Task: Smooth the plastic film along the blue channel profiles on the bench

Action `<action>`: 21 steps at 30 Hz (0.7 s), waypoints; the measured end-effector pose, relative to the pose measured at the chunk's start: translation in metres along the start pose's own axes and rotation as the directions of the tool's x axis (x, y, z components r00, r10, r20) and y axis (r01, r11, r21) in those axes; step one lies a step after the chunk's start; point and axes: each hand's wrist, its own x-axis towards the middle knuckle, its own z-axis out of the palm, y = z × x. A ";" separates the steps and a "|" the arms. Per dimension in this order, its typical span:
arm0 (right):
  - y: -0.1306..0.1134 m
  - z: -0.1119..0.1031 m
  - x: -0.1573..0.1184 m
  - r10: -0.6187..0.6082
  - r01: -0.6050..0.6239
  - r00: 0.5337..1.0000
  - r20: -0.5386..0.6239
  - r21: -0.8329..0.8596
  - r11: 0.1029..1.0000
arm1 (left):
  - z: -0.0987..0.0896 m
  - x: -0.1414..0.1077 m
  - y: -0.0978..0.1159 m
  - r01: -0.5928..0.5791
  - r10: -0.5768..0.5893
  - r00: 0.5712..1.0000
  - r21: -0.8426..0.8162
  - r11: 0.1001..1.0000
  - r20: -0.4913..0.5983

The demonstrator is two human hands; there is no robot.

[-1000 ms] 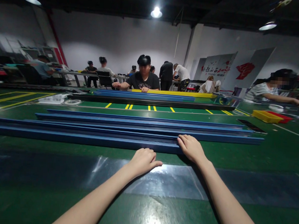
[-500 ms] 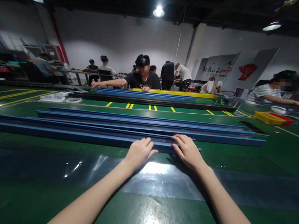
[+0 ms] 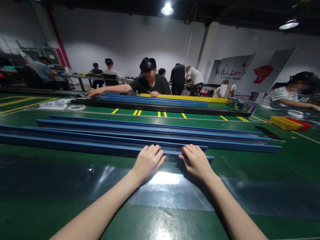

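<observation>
A long blue channel strip [image 3: 65,144] lies crosswise in front of me, nearest of several such strips on the green table. Near its right end, my left hand [image 3: 148,161] is closed over its front edge, fingers bent over the top. Just to the right, my right hand [image 3: 195,161] grips the same channel strip with curled fingers, close to its end. A short stretch of the strip shows between the two hands. Both sets of fingertips are hidden behind the edge. Beneath my wrists lies a clear plastic sheet [image 3: 171,199].
More blue channel strips [image 3: 153,131] lie just beyond, with a dark phone [image 3: 268,134] by their right ends. Farther off are a black strip [image 3: 161,108], a yellow strip [image 3: 183,98] and a yellow tray [image 3: 283,123]. A co-worker [image 3: 151,83] leans over the table's far side.
My right hand's fingers have curled in more around the channel strip, and my left thumb has drawn in. The co-worker opposite has moved an outstretched hand to the left.
</observation>
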 end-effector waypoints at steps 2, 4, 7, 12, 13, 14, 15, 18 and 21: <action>0.008 0.001 -0.002 0.077 -0.080 0.996 -0.053 -0.061 0.995 | 0.001 0.000 0.000 -0.021 0.020 0.999 -0.033 0.999 -0.025; 0.016 0.002 -0.004 0.159 -0.170 0.981 -0.114 -0.102 0.980 | 0.003 -0.001 0.001 -0.042 0.040 0.998 -0.062 0.997 -0.041; 0.027 0.004 -0.008 0.251 -0.275 0.952 -0.176 -0.131 0.952 | 0.005 -0.002 0.004 -0.073 0.072 0.997 -0.086 0.994 -0.019; 0.034 0.006 -0.009 0.309 -0.344 0.925 -0.221 -0.147 0.927 | 0.003 -0.002 0.007 -0.112 0.120 0.991 -0.131 0.985 0.059; 0.035 0.006 -0.009 0.313 -0.350 0.922 -0.227 -0.144 0.926 | 0.003 -0.002 0.006 -0.115 0.126 0.989 -0.136 0.984 0.073; 0.037 0.007 -0.009 0.318 -0.356 0.919 -0.231 -0.142 0.924 | 0.003 -0.003 0.006 -0.116 0.129 0.988 -0.138 0.984 0.087; 0.039 0.007 -0.009 0.326 -0.365 0.915 -0.238 -0.141 0.920 | 0.003 -0.003 0.005 -0.117 0.131 0.987 -0.137 0.984 0.098; 0.046 0.008 -0.011 0.358 -0.405 0.895 -0.265 -0.151 0.902 | 0.004 -0.003 0.004 -0.118 0.134 0.984 -0.126 0.985 0.122; 0.051 0.009 -0.013 0.394 -0.452 0.869 -0.298 -0.156 0.878 | 0.004 -0.003 0.004 -0.111 0.125 0.983 -0.108 0.988 0.134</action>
